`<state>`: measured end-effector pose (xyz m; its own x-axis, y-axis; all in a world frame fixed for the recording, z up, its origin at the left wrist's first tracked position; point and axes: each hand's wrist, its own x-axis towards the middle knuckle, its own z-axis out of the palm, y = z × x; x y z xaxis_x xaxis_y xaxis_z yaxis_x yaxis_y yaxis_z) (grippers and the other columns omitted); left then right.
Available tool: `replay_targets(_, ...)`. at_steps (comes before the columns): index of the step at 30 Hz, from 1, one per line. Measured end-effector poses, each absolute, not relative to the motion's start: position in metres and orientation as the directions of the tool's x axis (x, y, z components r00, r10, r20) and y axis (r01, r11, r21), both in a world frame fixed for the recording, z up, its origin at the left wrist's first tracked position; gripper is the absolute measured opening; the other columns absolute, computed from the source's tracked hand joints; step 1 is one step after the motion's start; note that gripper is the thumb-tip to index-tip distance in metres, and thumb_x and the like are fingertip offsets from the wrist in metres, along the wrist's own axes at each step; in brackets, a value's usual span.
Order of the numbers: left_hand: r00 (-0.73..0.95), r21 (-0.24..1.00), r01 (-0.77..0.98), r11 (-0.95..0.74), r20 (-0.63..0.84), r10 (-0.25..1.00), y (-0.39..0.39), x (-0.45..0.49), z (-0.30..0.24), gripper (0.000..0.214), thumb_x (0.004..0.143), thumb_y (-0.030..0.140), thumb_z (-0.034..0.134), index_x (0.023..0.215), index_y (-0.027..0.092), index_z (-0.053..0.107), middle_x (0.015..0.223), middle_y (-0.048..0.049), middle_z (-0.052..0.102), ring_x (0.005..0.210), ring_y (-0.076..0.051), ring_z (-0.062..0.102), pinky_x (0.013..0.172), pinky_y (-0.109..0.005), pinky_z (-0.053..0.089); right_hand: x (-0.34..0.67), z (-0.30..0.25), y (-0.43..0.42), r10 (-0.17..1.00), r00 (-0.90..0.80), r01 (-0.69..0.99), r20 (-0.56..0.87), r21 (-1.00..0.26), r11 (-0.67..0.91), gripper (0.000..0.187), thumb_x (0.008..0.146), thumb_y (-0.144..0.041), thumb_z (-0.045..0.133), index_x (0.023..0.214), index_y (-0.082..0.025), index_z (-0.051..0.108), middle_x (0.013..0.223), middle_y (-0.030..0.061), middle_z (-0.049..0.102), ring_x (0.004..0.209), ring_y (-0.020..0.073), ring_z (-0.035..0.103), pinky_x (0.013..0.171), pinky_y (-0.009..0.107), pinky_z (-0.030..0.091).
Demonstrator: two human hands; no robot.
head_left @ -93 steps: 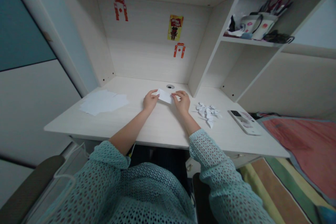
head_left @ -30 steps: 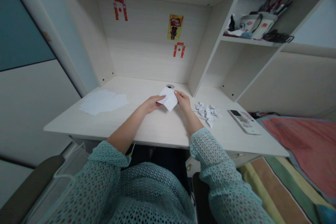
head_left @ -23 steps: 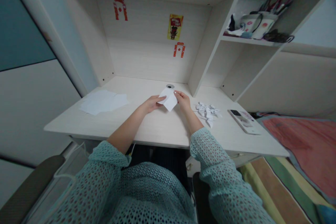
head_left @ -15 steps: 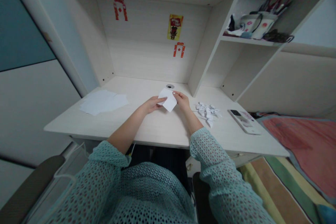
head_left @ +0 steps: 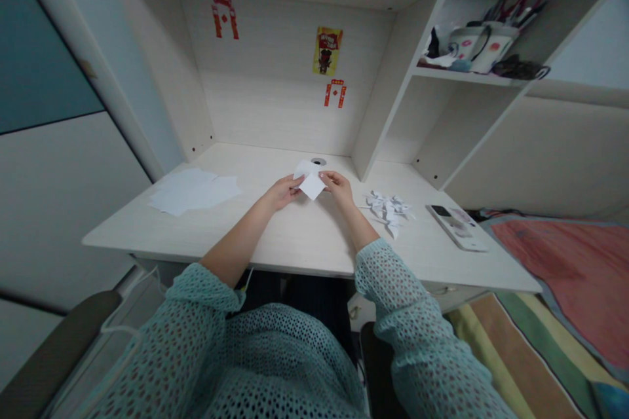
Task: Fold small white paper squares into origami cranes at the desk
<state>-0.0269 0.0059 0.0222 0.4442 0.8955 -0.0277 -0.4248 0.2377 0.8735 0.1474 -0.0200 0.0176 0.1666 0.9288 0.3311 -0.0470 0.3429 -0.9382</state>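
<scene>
Between my two hands is a small folded piece of white paper, held just above the desk near its middle. My left hand pinches its left edge, thumb on top. On the other side, my right hand grips the right edge with thumb and fingertips. A squarish flap points toward me, and another part of the paper stands up behind it. To the right of my right forearm lies a heap of small folded white paper pieces. Loose white paper sheets are spread on the left of the desk.
A phone lies at the desk's right end. Behind the paper is a round cable hole in the desk. A cup with scissors and pens stands on the right shelf. Upright panels bound the desk's back.
The paper's front flap has shifted slightly left and up, and more of the paper shows behind it. My right hand has moved a little left; my left hand has barely moved.
</scene>
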Motion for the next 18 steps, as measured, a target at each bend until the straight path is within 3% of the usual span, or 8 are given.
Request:
replay_targets(5, 0.409, 0.847, -0.476, 0.238, -0.026, 0.912, 0.005, -0.026, 0.022, 0.018, 0.075, 0.015, 0.063, 0.093, 0.014, 0.063, 0.09, -0.0052, 0.065, 0.077, -0.01, 0.06, 0.075, -0.019, 0.047, 0.138, 0.02, -0.026, 0.956, 0.013, -0.082, 0.293, -0.953, 0.293, 0.039, 0.063, -0.052, 0.067, 0.088, -0.023, 0.07, 0.094, 0.0035, 0.067, 0.079, 0.016, 0.06, 0.065, 0.028, 0.049)
replay_targets(12, 0.4, 0.839, -0.488, 0.242, -0.032, 0.916, 0.003, -0.024, 0.023, 0.013, 0.076, 0.015, 0.062, 0.089, 0.014, 0.063, 0.088, -0.0041, 0.065, 0.077, -0.009, 0.059, 0.077, -0.019, 0.046, 0.133, 0.02, -0.03, 0.939, -0.024, -0.09, 0.344, -0.936, 0.34, 0.045, 0.059, -0.047, 0.073, 0.094, -0.021, 0.069, 0.092, 0.0049, 0.068, 0.077, 0.0157, 0.06, 0.071, 0.029, 0.047)
replay_targets(18, 0.371, 0.93, -0.354, 0.097, 0.045, 0.927, 0.003, -0.022, 0.02, 0.03, 0.07, 0.025, 0.069, 0.096, 0.015, 0.061, 0.091, -0.0063, 0.066, 0.078, -0.013, 0.061, 0.079, -0.027, 0.046, 0.135, 0.018, -0.027, 0.931, 0.033, 0.008, 0.363, -0.932, 0.363, 0.039, 0.06, -0.049, 0.071, 0.084, -0.019, 0.071, 0.08, 0.0044, 0.069, 0.067, 0.015, 0.058, 0.061, 0.027, 0.044)
